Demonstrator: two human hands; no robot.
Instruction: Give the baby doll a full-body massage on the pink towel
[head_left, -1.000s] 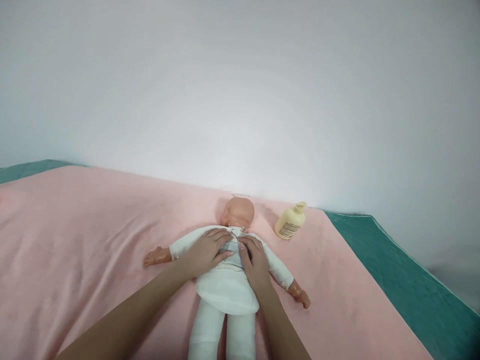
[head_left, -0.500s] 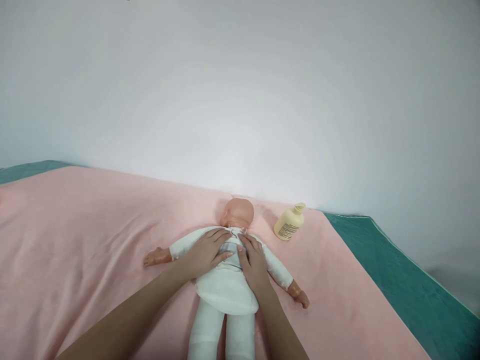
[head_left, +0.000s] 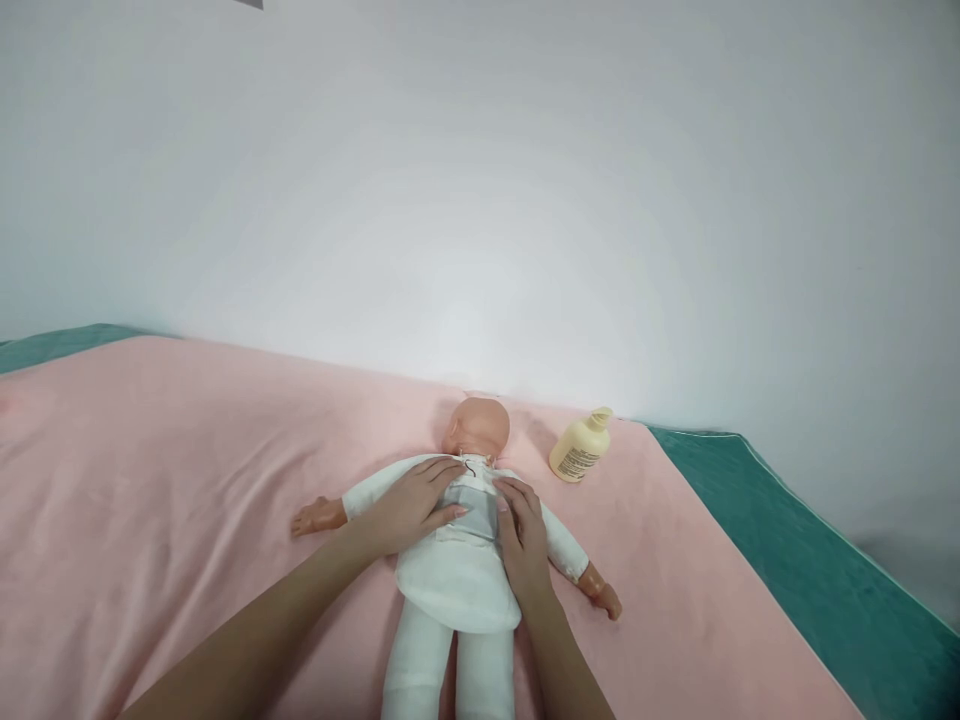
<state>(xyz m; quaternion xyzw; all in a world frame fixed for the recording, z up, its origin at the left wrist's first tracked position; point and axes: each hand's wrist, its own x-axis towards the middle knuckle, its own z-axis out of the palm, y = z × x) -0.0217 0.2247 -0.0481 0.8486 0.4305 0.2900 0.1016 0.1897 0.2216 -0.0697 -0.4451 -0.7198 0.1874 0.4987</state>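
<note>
A baby doll with a white cloth body lies on a pink blanket, its head toward the wall and its arms spread out. It seems to lie face down, with a grey patch on its upper back. My left hand rests flat on the left side of the doll's upper back, fingers stretched toward the neck. On the right side of the back lies my right hand, fingers extended and thumb beside the grey patch. Neither hand grips anything.
A pale yellow pump bottle stands on the blanket to the right of the doll's head. Green cloth shows beyond the blanket at the right and far left. A white wall rises behind.
My right hand has shifted outward to the right across the doll's back, uncovering more of the grey patch. My left hand stays in nearly the same place.
</note>
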